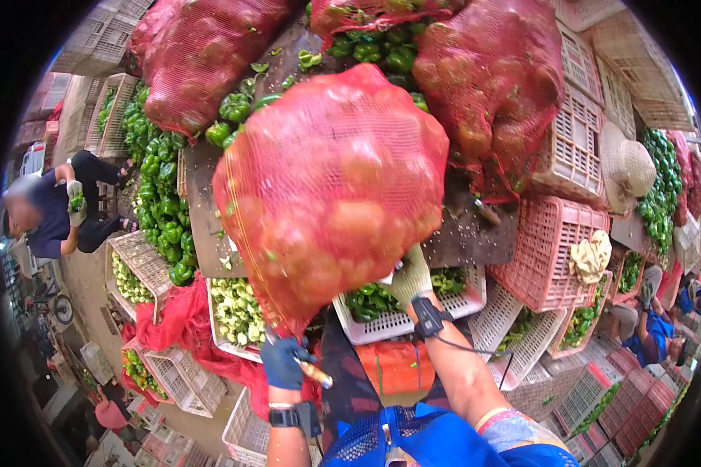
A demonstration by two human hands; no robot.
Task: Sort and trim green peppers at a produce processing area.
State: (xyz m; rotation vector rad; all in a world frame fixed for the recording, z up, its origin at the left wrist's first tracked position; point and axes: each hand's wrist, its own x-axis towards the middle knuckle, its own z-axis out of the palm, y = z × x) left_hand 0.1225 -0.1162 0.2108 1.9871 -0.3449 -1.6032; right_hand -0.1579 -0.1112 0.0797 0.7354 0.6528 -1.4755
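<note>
A full red mesh sack (331, 183) of round produce, blurred through the netting, fills the middle of the view, its gathered neck pointing toward me. My left hand (283, 363), in a dark blue glove, is closed at that neck. A wooden handle (314, 373) with a pale end sticks out of the same fist. At the sack's lower right edge, my right hand (410, 282), in a pale glove, grips from below, its fingertips partly hidden by the sack. Below it sits a white crate (378, 333) of green peppers.
More filled mesh sacks (487, 82) lie on the dark board (210, 210). Loose green peppers (163, 206) are heaped at left, near a crouching person (54, 206). A crate of pale trimmings (237, 311) stands left of my legs. A pink crate (549, 253) stands at right.
</note>
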